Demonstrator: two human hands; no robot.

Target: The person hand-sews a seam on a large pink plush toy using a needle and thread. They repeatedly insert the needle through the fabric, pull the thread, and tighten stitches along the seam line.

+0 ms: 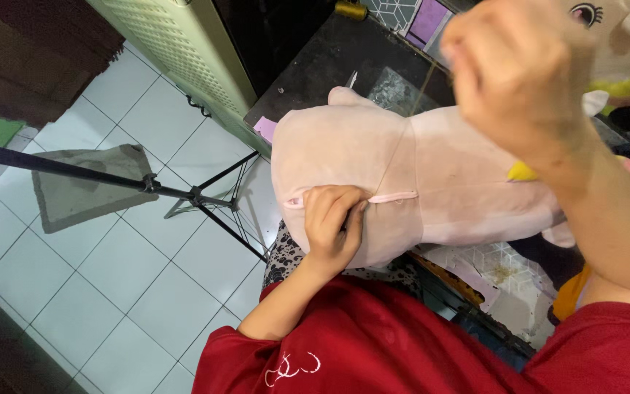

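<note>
Head view, looking straight down: a pink plush (417, 182) lies across the person's lap and the edge of a dark table (329, 58). The left hand (333, 226) presses on the plush right at the seam (391, 198), fingers curled and pinching the fabric shut beside the open bit. The right hand (519, 73) is up high and close to the camera, clenched in a fist around a thread (402, 142) that runs taut from the fist down to the seam. Can't see a needle, probably hidden in the fist.

For this kind of pull, I'd say keep the thread in line with the seam and tug gently, so the stitch snugs without puckering the fur. The left pinch should stay just beside the stitch so the edges stay matched.

Off to the side: a tripod (198, 195) on white tiles and a grey mat (85, 186).
</note>
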